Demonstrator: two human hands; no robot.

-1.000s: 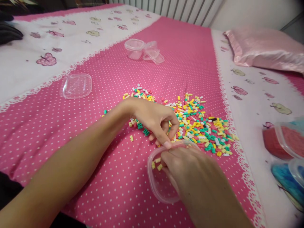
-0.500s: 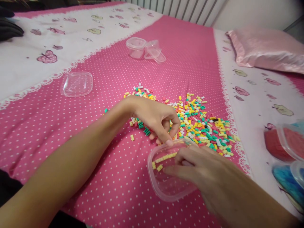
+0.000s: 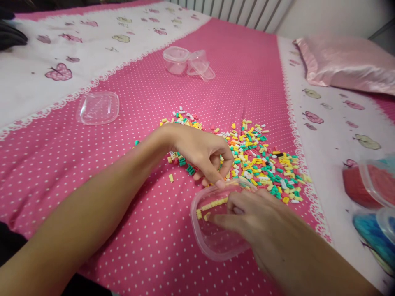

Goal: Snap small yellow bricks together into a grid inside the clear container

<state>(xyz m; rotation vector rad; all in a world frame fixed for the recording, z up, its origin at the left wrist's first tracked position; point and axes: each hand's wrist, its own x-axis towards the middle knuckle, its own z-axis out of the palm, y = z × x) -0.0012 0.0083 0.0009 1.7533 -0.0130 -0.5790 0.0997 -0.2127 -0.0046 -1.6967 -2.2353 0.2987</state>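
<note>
On a pink polka-dotted bed (image 3: 148, 246), two hands work at a clear plastic container (image 3: 212, 251) near the middle of the scene, its open top facing up. The left hand (image 3: 200, 152) is curled into a loose ring at the container's far rim, the thumb on the edge and the index finger bent round to meet it, so that the rim is pinched between them. The right hand (image 3: 262, 222) reaches in from the near right, partly open, with its index finger stretched out to touch a small pale-yellow brick (image 3: 206, 216) (whether its other, curled fingers grip anything cannot be told). Inside, a row of pale-yellow bricks (image 3: 214, 204) runs along the far side, with another short piece at its left end. Just beyond the container spreads a pile of bricks (image 3: 262, 164) in yellow, green, white and red, and one loose brick (image 3: 171, 178) lies apart to the left. Farther left rests a clear plastic lid (image 3: 98, 109); more clear containers (image 3: 175, 61) sit at the far side, and a pink pillow (image 3: 345, 61) lies far right.
</note>
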